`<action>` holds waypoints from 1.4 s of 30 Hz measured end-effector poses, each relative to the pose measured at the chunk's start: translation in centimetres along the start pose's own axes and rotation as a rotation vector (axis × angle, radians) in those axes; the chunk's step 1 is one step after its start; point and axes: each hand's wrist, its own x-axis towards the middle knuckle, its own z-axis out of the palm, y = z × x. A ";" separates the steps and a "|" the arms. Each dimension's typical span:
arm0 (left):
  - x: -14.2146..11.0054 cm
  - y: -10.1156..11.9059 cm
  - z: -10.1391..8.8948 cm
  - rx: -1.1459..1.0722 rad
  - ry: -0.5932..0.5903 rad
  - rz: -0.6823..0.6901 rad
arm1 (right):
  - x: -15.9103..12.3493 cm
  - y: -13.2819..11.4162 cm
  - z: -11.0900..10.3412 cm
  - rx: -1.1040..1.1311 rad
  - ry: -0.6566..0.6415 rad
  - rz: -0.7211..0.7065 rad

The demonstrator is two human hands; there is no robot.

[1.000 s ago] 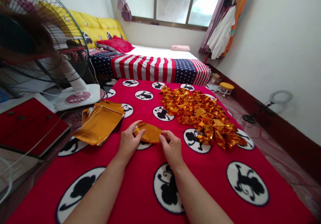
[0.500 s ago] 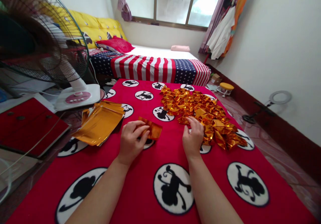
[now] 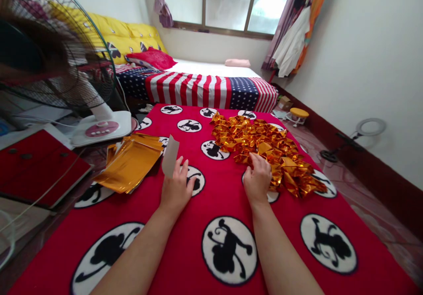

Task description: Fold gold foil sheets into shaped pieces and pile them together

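Observation:
My left hand (image 3: 176,187) holds a small sheet of foil paper (image 3: 170,157) upright at its outer fingers, with the pale grey back showing. The thumb of that hand is spread to the right, above the red cloth. My right hand (image 3: 257,178) rests at the near left edge of a heap of folded gold foil pieces (image 3: 269,143). Its fingers are loosely bent with the thumb apart, and their tips touch or nearly touch the nearest pieces. Left of my left hand lies a stack of flat gold foil sheets (image 3: 130,162).
A red cloth with monkey circles (image 3: 280,246) covers the table. An electric fan (image 3: 102,127) stands at the left, beside a red panel (image 3: 39,167). Behind is a bed with a striped, starred cover (image 3: 198,87). A yellow stool (image 3: 299,112) and a ring light (image 3: 370,127) stand right.
The foil sheet in my left hand has turned from its gold face to its grey back and swung up and left. My left fingers have stretched out. The right hand has shifted slightly right.

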 end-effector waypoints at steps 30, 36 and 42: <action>0.0 1.1 0.5 -0.590 -0.140 0.218 | -0.6 -1.0 0.5 0.104 -0.115 -0.114; 0.0 1.1 0.4 -0.617 -0.139 0.204 | -1.0 -1.9 0.3 0.174 -0.202 -0.145; 0.3 1.0 0.4 -0.721 -0.139 0.115 | -1.8 -3.6 0.1 0.430 -0.276 -0.138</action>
